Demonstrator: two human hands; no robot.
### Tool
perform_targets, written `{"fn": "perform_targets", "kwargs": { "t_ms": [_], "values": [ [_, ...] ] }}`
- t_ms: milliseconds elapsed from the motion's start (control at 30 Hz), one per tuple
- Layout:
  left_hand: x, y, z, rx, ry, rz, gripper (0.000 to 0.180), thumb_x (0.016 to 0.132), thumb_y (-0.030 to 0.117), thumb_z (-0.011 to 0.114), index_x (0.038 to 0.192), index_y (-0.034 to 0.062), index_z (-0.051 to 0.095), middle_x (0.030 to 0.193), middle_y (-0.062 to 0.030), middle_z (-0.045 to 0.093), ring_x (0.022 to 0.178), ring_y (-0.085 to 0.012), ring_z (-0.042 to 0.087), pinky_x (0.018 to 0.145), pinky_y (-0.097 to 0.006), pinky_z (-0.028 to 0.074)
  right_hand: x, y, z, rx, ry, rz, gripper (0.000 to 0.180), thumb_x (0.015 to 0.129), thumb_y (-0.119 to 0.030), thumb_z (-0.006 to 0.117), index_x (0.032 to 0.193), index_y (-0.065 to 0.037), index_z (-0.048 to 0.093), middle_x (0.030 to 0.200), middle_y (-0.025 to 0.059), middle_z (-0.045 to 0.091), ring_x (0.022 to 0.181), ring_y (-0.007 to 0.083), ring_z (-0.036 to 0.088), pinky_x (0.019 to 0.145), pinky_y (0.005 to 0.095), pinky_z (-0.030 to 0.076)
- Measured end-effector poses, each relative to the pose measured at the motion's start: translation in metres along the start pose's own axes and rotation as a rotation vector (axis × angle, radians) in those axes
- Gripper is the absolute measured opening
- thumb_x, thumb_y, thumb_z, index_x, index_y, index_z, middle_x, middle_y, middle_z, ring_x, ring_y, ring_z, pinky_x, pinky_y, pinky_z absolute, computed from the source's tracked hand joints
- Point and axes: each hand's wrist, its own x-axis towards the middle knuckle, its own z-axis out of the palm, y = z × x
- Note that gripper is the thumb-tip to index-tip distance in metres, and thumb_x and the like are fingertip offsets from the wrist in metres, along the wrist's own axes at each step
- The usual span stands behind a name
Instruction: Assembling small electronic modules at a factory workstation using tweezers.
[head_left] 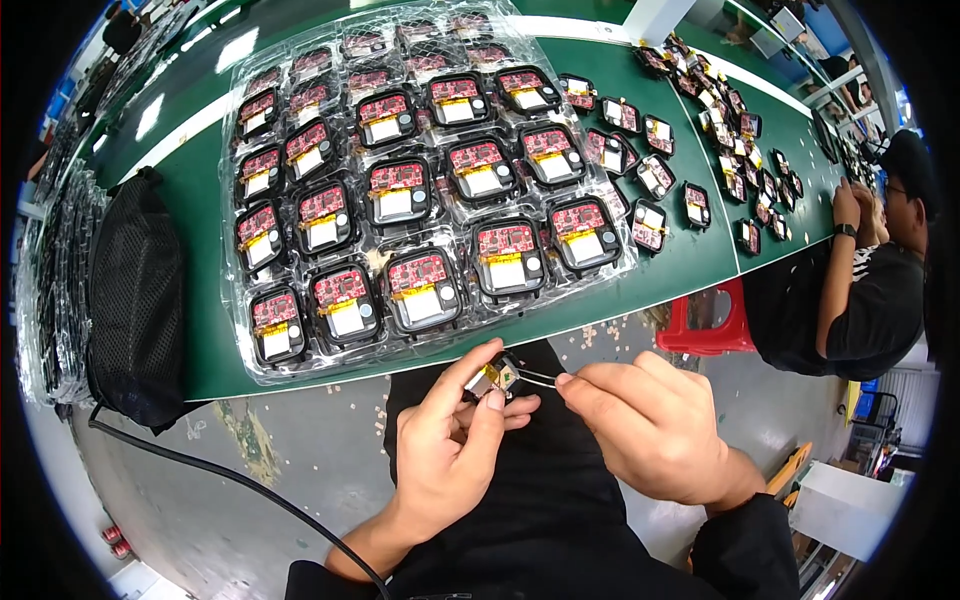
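Note:
My left hand (pixel 440 455) is closed round the edges of a small electronic module (pixel 490 378), held above my lap just off the table's front edge. The module has a dark case with a silvery and yellow face, and my fingers hide part of it. From the right, my right hand (pixel 655 430) pinches a pair of thin metal tweezers (pixel 540 378). Their tips reach the module's right side; whether they grip anything there is too small to tell.
On the green table (pixel 205 340), a clear plastic tray (pixel 630 262) holds rows of black-cased red circuit boards. More loose modules (pixel 697 205) lie to the right. A black mesh bag (pixel 140 300) and a black cable (pixel 250 484) are at left. A co-worker (pixel 850 290) sits near a red stool (pixel 705 322).

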Motion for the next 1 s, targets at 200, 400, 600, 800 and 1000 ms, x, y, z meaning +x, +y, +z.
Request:
{"fn": "perform_targets", "kwargs": {
  "t_ms": [200, 400, 600, 800, 1000],
  "values": [
    [0.0, 0.005, -0.003, -0.112, 0.064, -0.093, 0.041, 0.104, -0.001, 0.045, 0.145, -0.0068, 0.044, 0.116, -0.0213, 0.068, 0.098, -0.0301, 0.074, 0.082, -0.033, 0.064, 0.002, 0.031, 0.013, 0.542, 0.031, 0.115, 0.027, 0.073, 0.004, 0.079, 0.099, -0.003, 0.075, 0.093, 0.0075, 0.072, 0.069, 0.0222, 0.062, 0.059, 0.0323, 0.052],
    [0.0, 0.003, -0.003, -0.081, 0.017, -0.061, 0.041, 0.104, -0.001, 0.046, 0.144, -0.0069, 0.044, 0.115, -0.0221, 0.068, 0.099, -0.0304, 0.074, 0.083, -0.034, 0.064, -0.002, 0.006, 0.011, 0.055, 0.129, -0.041, 0.033, 0.066, -0.006, 0.071, 0.099, -0.003, 0.076, 0.091, 0.0032, 0.07, 0.063, 0.0142, 0.055, 0.05, 0.0245, 0.045],
    [-0.001, 0.004, -0.004, -0.091, 0.05, -0.047, 0.04, 0.104, -0.002, 0.045, 0.145, -0.0059, 0.045, 0.116, -0.0207, 0.068, 0.099, -0.0295, 0.074, 0.083, -0.033, 0.063, -0.003, 0.017, 0.013, 0.275, 0.087, -0.01, 0.032, 0.066, 0.0, 0.076, 0.098, -0.003, 0.075, 0.09, 0.0044, 0.07, 0.062, 0.0167, 0.055, 0.05, 0.0274, 0.046],
    [-0.002, 0.003, -0.004, -0.114, 0.032, -0.053, 0.04, 0.104, -0.001, 0.045, 0.145, -0.0054, 0.045, 0.116, -0.0198, 0.068, 0.099, -0.0289, 0.074, 0.083, -0.033, 0.063, -0.002, 0.015, 0.017, 0.229, 0.123, -0.03, 0.031, 0.067, 0.0, 0.077, 0.098, -0.003, 0.075, 0.09, 0.0048, 0.07, 0.06, 0.0167, 0.054, 0.05, 0.028, 0.045],
    [-0.001, 0.002, -0.003, -0.094, 0.027, -0.042, 0.04, 0.105, -0.001, 0.046, 0.145, -0.0052, 0.045, 0.116, -0.02, 0.068, 0.099, -0.0286, 0.074, 0.083, -0.033, 0.063, -0.004, 0.008, 0.015, 0.092, 0.139, -0.071, 0.03, 0.068, -0.004, 0.074, 0.098, -0.002, 0.075, 0.091, 0.004, 0.07, 0.059, 0.0137, 0.052, 0.049, 0.026, 0.043]
  ]
}}
